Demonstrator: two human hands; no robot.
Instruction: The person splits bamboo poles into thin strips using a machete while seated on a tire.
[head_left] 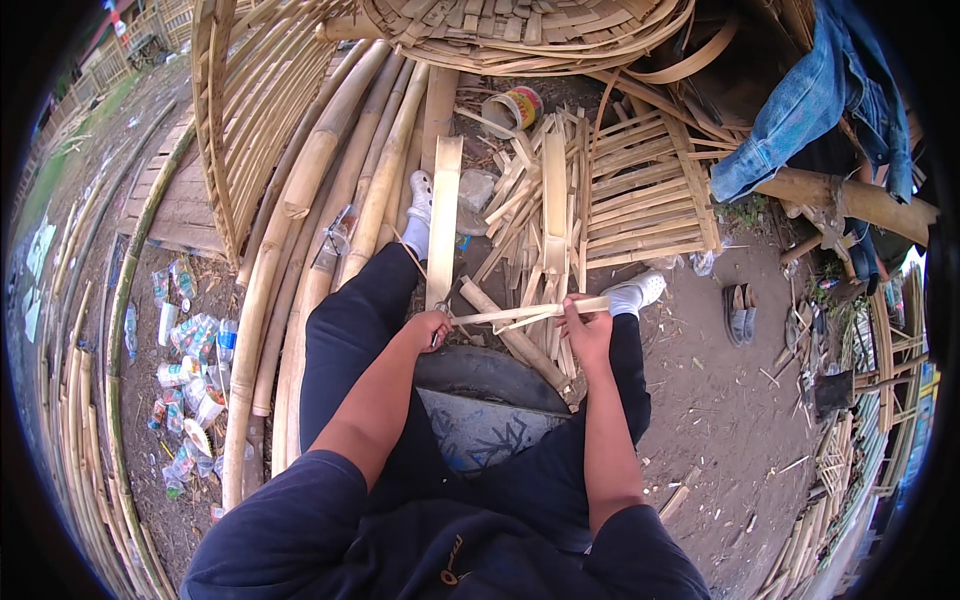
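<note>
My left hand (430, 331) is closed around what looks like a small dark knife (452, 292), mostly hidden by the fingers. Against it lies one end of a pale bamboo strip (490, 317), which runs across in front of me. Pinched in my right hand (585, 325) is the strip's other end, its tip sticking out to the right. A thin sliver splits off the strip near the right hand. Just beyond my left hand, a split bamboo length (443, 220) stands between my feet, beside a pile of bamboo pieces (510, 205).
Long bamboo poles (325, 150) lie along my left leg. A slatted bamboo panel (645, 190) and a woven basket (530, 40) are ahead. Blue denim (790, 120) hangs over a pole at right. Plastic litter (195, 350) lies at left, brown shoes (739, 314) at right.
</note>
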